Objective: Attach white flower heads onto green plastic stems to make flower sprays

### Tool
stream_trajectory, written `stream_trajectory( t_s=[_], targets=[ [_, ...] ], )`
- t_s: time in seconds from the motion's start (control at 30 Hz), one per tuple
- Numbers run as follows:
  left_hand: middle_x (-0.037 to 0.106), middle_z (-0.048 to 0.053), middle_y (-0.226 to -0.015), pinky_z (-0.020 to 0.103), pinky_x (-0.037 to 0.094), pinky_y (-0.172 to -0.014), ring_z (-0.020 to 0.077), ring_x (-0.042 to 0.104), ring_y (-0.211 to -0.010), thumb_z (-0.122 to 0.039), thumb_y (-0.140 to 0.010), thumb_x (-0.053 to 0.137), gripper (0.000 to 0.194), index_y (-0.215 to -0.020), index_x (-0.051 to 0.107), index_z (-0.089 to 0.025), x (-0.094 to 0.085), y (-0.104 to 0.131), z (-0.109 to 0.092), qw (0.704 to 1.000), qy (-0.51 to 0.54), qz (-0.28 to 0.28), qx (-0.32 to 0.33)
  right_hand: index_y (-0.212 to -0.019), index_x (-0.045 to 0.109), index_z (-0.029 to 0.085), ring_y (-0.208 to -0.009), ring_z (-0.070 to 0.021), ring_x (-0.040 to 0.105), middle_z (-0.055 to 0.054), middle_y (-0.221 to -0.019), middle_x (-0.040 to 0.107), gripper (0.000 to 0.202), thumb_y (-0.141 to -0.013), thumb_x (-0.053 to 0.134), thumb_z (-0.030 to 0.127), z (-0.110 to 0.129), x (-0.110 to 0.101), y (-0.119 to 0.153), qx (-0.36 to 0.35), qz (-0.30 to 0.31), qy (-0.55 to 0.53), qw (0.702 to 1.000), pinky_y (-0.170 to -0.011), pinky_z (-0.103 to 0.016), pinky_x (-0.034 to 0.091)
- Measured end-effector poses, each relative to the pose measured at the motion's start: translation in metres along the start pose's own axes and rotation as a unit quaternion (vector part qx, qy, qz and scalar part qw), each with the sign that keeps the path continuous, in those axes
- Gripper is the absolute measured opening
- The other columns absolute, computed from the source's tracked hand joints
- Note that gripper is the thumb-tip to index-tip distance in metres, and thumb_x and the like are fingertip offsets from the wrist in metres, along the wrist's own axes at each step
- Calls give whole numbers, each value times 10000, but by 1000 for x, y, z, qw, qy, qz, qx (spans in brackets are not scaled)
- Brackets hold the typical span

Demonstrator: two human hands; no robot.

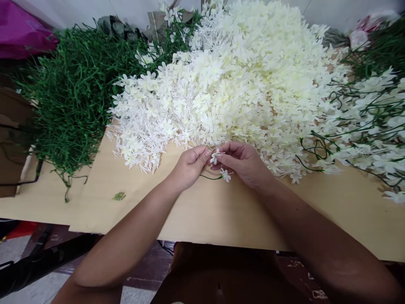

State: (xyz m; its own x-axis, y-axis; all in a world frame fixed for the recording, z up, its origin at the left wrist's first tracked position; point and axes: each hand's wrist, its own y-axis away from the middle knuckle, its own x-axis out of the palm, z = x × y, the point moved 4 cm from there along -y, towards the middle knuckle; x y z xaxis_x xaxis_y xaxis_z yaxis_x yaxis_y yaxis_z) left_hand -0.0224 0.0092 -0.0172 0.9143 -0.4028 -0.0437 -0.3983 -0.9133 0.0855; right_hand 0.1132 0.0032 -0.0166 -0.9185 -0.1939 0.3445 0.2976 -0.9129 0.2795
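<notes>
My left hand (pixel 193 166) is closed in a pinch on a thin green stem (pixel 211 178), which curves out below the fingers to a white flower (pixel 225 175) at its end. Right beside it, my right hand (pixel 242 162) pinches a small white flower (pixel 214 157). The fingertips of both hands nearly meet, and the fingers partly hide the stem and the small flower's base. Just beyond the hands spreads a large heap of white and pale yellow flowers (pixel 221 93).
Green stems (pixel 76 93) are piled at the left, by a cardboard box (pixel 11 143). Stems with white flowers (pixel 376 126) lie at the right. A small green scrap (pixel 119 196) rests on the tan board (pixel 215 215). Purple material (pixel 23 31) is at the upper left.
</notes>
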Motion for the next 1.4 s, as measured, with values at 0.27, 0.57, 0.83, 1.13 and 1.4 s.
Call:
stream_trajectory(
  t_s=[0.27,0.57,0.83,1.13,1.4],
  targets=[
    [383,-43,-553,237,328,-542,103,402,-564,-643,-820,541,506,-619,462,-185,1,1,-4,1000,-18,17,13,-603,606,160,-529,-85,623,43,-548,637,264,-519,856,178,1,3,-2,23,-27,2,999,-484,-178,504],
    [364,-41,-552,236,312,-535,104,376,-569,-630,-843,515,502,-617,453,-186,0,1,-5,999,-38,18,21,-632,652,163,-567,-89,647,29,-593,682,312,-475,898,271,-1,-3,-3,44,13,-37,998,-628,-221,557],
    [330,-49,-543,240,266,-507,95,303,-528,-665,-834,493,535,-602,413,-190,-1,1,-3,998,-59,11,18,-625,630,163,-566,-79,574,24,-607,652,248,-529,848,233,-4,-1,-4,5,-13,34,999,-546,-211,465],
    [328,-41,-537,241,265,-508,104,303,-522,-618,-869,450,514,-583,374,-197,-3,-1,0,993,-118,-4,25,-614,568,174,-523,-60,456,49,-568,564,166,-596,721,238,-9,6,-3,-53,-56,84,993,-512,-210,365],
    [375,-42,-574,235,286,-537,103,332,-558,-613,-843,486,489,-617,427,-185,0,-5,0,995,-103,-3,8,-661,536,193,-529,-77,468,48,-586,558,156,-636,673,261,-4,4,-3,-101,-66,142,983,-518,-222,377]
  ],
)
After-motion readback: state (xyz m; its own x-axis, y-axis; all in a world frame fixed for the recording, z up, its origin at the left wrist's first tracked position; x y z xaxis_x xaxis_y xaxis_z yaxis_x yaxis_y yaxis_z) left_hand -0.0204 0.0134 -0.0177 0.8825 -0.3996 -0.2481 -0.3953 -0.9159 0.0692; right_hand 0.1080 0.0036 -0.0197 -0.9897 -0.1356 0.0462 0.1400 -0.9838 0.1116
